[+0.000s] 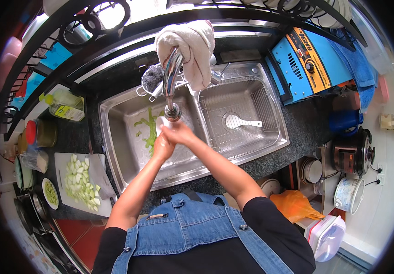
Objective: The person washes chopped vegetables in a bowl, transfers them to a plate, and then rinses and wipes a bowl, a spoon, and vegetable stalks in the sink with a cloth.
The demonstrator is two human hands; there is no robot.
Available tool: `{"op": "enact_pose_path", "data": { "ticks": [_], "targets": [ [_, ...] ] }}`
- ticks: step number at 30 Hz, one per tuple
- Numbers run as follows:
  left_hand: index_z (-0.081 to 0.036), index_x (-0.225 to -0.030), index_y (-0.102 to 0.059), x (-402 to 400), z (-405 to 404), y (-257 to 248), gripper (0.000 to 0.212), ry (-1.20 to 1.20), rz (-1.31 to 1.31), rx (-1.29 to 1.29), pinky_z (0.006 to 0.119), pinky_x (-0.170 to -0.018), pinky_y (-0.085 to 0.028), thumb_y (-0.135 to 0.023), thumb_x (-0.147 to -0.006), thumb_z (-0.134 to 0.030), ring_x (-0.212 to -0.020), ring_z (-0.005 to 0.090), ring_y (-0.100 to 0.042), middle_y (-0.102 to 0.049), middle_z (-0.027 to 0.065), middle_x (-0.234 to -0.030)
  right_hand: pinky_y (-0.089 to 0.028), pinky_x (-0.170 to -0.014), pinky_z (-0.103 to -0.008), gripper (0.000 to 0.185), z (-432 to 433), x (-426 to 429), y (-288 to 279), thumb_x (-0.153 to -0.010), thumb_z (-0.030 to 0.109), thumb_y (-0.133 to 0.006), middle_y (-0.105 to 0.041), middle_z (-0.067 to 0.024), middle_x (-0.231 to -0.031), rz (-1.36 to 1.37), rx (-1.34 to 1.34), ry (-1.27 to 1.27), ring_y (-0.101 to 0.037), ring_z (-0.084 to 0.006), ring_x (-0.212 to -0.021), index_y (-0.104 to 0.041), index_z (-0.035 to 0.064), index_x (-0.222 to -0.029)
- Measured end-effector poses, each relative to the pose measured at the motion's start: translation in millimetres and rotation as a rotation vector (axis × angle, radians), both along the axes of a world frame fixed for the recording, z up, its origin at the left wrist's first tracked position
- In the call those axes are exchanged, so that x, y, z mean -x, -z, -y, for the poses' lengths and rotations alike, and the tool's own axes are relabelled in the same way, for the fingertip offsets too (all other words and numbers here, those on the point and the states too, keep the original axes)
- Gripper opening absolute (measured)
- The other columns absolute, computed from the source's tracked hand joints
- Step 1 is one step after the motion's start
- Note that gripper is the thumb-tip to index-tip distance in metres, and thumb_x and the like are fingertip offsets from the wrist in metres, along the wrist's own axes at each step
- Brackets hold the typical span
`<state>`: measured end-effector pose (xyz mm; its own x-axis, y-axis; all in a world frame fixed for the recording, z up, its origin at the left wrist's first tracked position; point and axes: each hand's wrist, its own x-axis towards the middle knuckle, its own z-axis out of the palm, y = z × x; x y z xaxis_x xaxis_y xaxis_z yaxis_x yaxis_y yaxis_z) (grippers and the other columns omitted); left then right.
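Note:
My left hand (164,146) grips a small white cup or bowl (160,124) beneath the chrome faucet (172,111) over the left sink basin (118,147). Against the same vessel, and partly across my left hand, lies my right hand (180,133). The spout and the overlap of the hands hide its fingertips, so its grip is unclear. Light green vegetable peels (149,125) lie on the basin floor behind the cup. A white towel (186,44) is draped over the faucet's upper part.
A white rice paddle (241,122) rests on the wire rack (217,137) in the right basin. Left of the sink, a cutting board (61,161) carries chopped pale green vegetable and a cleaver (101,176). A blue sealing machine (286,80) stands at right. A black shelf (142,19) spans overhead.

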<state>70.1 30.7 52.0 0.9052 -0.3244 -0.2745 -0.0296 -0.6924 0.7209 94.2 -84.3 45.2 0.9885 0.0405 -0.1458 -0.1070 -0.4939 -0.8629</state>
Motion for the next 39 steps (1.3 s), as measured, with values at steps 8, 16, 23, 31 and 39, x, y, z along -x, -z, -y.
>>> {"op": "enact_pose_path", "data": {
  "ticks": [8, 16, 23, 31, 39],
  "targets": [
    [-0.006, -0.127, -0.046, -7.4, 4.9, -24.1, 0.041, -0.358, -0.743, 1.103, 0.036, -0.097, -0.041, -0.056, -0.089, -0.017, -0.113, 0.0207, -0.052, -0.055, 0.0069, -0.122, -0.048, -0.078, -0.0341, 0.036, 34.3, -38.0, 21.6, -0.087, 0.039, -0.052, -0.068, -0.0057, -0.096, -0.164, -0.635, -0.136, -0.063, -0.0175, -0.087, -0.065, 0.009, -0.102],
    [-0.008, -0.123, -0.051, -36.9, 6.3, 16.9, 0.047, -0.641, -0.688, 1.342, 0.042, -0.098, -0.041, -0.064, -0.084, -0.03, -0.112, 0.0236, -0.053, -0.057, 0.0057, -0.121, -0.043, -0.089, -0.0297, 0.047, 27.3, 31.2, 9.6, -0.092, 0.031, -0.049, -0.049, -0.0118, -0.125, -0.071, -0.603, 0.204, -0.048, -0.0157, -0.113, -0.038, 0.01, -0.133],
    [-0.01, -0.123, -0.051, -42.4, 25.3, 15.4, 0.063, -0.464, -0.715, 1.315, 0.04, -0.101, -0.037, -0.075, -0.071, -0.038, -0.115, 0.0199, -0.05, -0.056, 0.0038, -0.12, -0.05, -0.07, -0.0445, 0.018, 261.7, 64.7, 10.6, -0.083, 0.023, -0.057, -0.064, -0.0131, -0.091, 0.023, 0.721, 0.464, -0.063, -0.0325, -0.083, -0.063, 0.0107, -0.095],
    [-0.004, -0.128, -0.043, -13.9, 15.9, 3.2, 0.048, -0.509, -0.656, 1.057, 0.037, -0.097, -0.04, -0.06, -0.086, -0.019, -0.11, 0.0205, -0.053, -0.054, 0.007, -0.121, -0.051, -0.067, -0.0451, 0.021, 345.0, 69.1, 66.1, -0.088, 0.016, -0.043, -0.058, -0.0166, -0.096, -0.237, 1.177, -0.144, -0.064, -0.0342, -0.079, -0.059, 0.0055, -0.096],
    [-0.001, -0.126, -0.043, 35.3, -50.4, 15.1, 0.048, -0.707, -0.661, 1.051, 0.039, -0.098, -0.041, -0.062, -0.086, -0.016, -0.109, 0.0222, -0.054, -0.056, 0.0096, -0.117, -0.051, -0.076, -0.0434, 0.019, 341.1, 53.8, 3.0, -0.083, 0.016, -0.052, -0.065, -0.0209, -0.091, -0.46, 1.058, 0.017, -0.063, -0.0344, -0.09, -0.066, 0.0043, -0.088]
  ]
}}
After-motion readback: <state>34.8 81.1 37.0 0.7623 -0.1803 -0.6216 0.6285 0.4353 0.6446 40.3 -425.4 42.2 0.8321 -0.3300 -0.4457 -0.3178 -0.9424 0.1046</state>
